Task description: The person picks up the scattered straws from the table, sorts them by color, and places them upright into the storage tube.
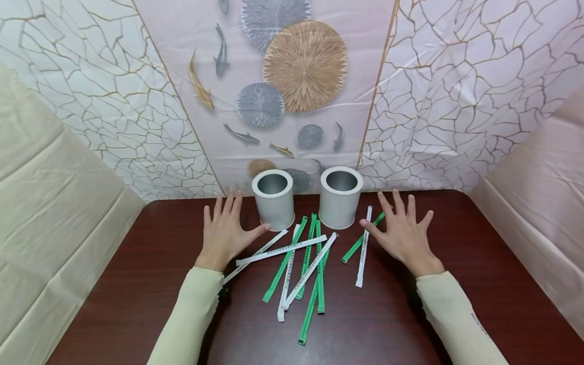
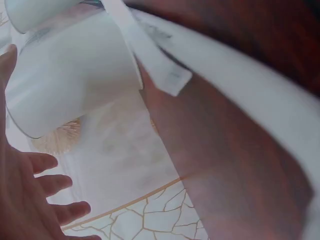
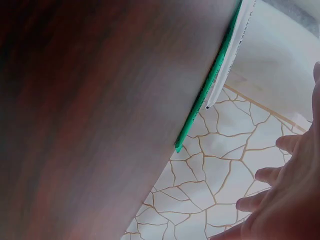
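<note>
My left hand (image 1: 224, 233) is spread with straight fingers beside the left light-grey can (image 1: 276, 210); its thumb reaches the can's base, but whether they touch cannot be told. A white paper-wrapped stick (image 1: 268, 246) lies by that thumb. My right hand (image 1: 406, 237) is likewise spread, right of the other can (image 1: 338, 210). Near its thumb a white wrapped stick (image 1: 363, 253) crosses a green wrapped stick (image 1: 353, 250). Both hands hold nothing. In the wrist views, the left hand (image 2: 20, 185) is near a can (image 2: 75, 75), the right hand (image 3: 285, 195) near the sticks.
Several green and white wrapped sticks (image 1: 280, 276) lie crossed in a loose heap in front of the two upright, open-topped cans. They rest on a dark red-brown table (image 1: 150, 284). A patterned cloth (image 1: 433, 101) hangs behind the table, with beige padded panels (image 1: 55, 218) at both sides.
</note>
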